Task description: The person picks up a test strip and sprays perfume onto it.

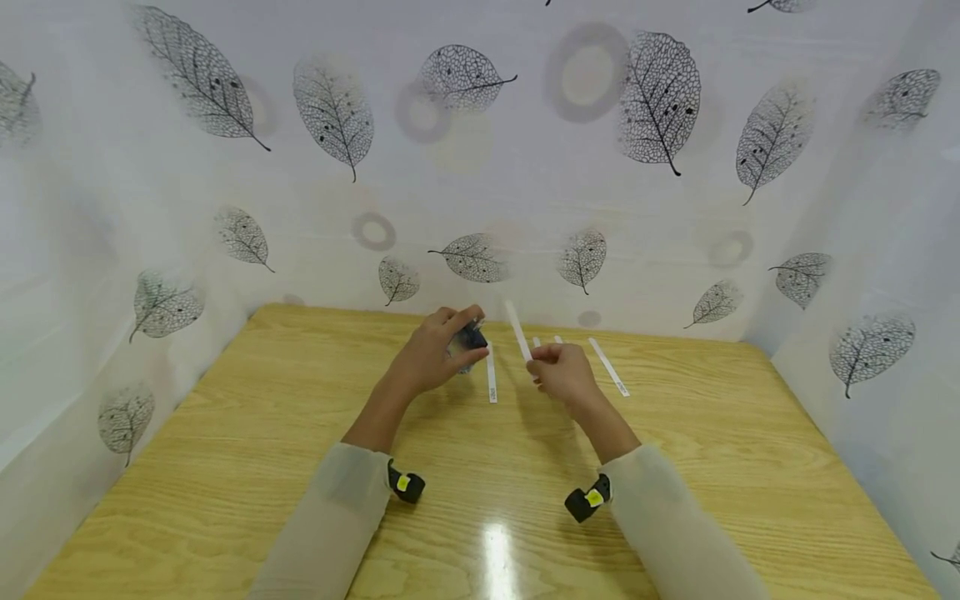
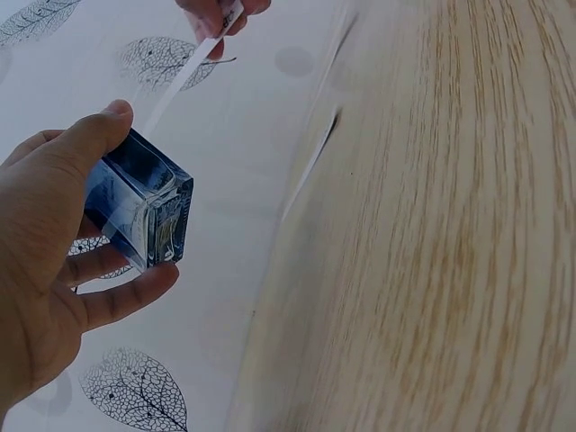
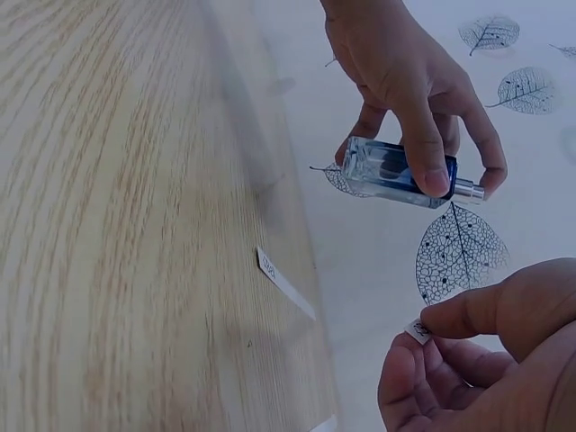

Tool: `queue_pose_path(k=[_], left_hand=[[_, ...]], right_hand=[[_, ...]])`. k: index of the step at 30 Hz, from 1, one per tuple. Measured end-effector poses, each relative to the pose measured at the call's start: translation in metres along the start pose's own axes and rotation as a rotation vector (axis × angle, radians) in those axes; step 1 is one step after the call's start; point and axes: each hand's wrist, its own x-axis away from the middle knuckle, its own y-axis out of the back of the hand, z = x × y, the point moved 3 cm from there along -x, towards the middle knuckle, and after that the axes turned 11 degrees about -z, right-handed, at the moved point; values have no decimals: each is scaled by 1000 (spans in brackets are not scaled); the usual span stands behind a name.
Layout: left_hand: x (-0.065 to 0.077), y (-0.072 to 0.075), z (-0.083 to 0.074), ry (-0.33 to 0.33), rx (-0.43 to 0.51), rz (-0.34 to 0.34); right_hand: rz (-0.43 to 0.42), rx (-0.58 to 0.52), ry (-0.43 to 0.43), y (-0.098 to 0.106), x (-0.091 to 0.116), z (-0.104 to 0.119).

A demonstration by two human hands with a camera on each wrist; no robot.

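My left hand [image 1: 431,354] grips a small rectangular glass perfume bottle [image 3: 382,171], clear and dark blue, with a silver spray nozzle [image 3: 469,189]. In the right wrist view the bottle lies tilted on its side, a fingertip at the nozzle end. Thumb and fingers wrap its sides, clear of the table. To the right, my right hand [image 1: 564,372] pinches a white paper test strip [image 1: 517,331] by its marked end between thumb and fingers. The strip slants up, its far end near the nozzle side of the bottle [image 2: 148,202] in the left wrist view.
One labelled paper strip [image 1: 492,379] lies on the wooden table [image 1: 262,467] between the hands. Another strip [image 1: 609,367] is right of my right hand, with more strip ends [image 1: 557,339] behind it. A leaf-patterned white curtain [image 1: 480,192] rises behind the table.
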Motion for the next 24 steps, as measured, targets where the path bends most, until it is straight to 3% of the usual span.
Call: queue_pose_path(k=[10, 24], left_hand=[[0, -1, 1, 6, -15, -10], [0, -1, 4, 30, -27, -42]], right_hand=[[-33, 79, 108, -8, 7, 6], [7, 111, 140, -13, 19, 10]])
